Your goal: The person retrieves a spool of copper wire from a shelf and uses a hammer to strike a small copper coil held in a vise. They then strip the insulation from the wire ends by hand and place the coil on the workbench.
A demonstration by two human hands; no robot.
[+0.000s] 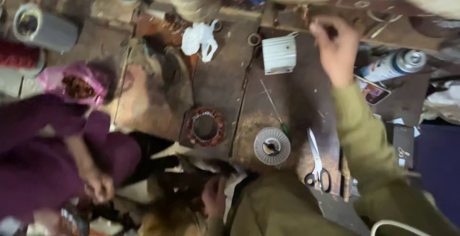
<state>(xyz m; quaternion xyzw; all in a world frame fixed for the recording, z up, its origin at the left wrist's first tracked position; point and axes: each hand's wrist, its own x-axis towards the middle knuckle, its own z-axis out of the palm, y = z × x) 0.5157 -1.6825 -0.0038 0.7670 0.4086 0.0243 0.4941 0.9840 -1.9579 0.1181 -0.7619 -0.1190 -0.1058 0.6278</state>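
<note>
Upper right of the frame: the right hand (337,49), in an olive-green sleeve (369,140), reaches up to the far edge of the dark wooden workbench (215,83); its fingers are bunched against the blurred clutter there, but whether they grip anything I cannot tell.
Lower centre: the left hand (214,196) sits low by the person's chest, fingers curled, among dark blurred material – what it grasps, if anything, cannot be told.
Nearest the right hand: a white ribbed plastic cup-shaped container (279,54) stands just to its left; a silver-capped spray can (395,64) lies to its right, near a small flat phone-like slab (373,92).
Centre: a round motor stator wound with reddish copper wire (206,127) lies on the bench, and a grey round wire spool (271,146) lies to its right.
Right of the spool: steel scissors with black handles (317,164) lie with blades pointing up the frame.
Upper centre: a crumpled white plastic bag (200,39).
Upper left: a grey cylinder with a pale rim (40,27).
Left side: another person in a purple sleeve (43,164) – that person's hand (98,186) is loosely closed, well apart from the wearer's own hands.
</note>
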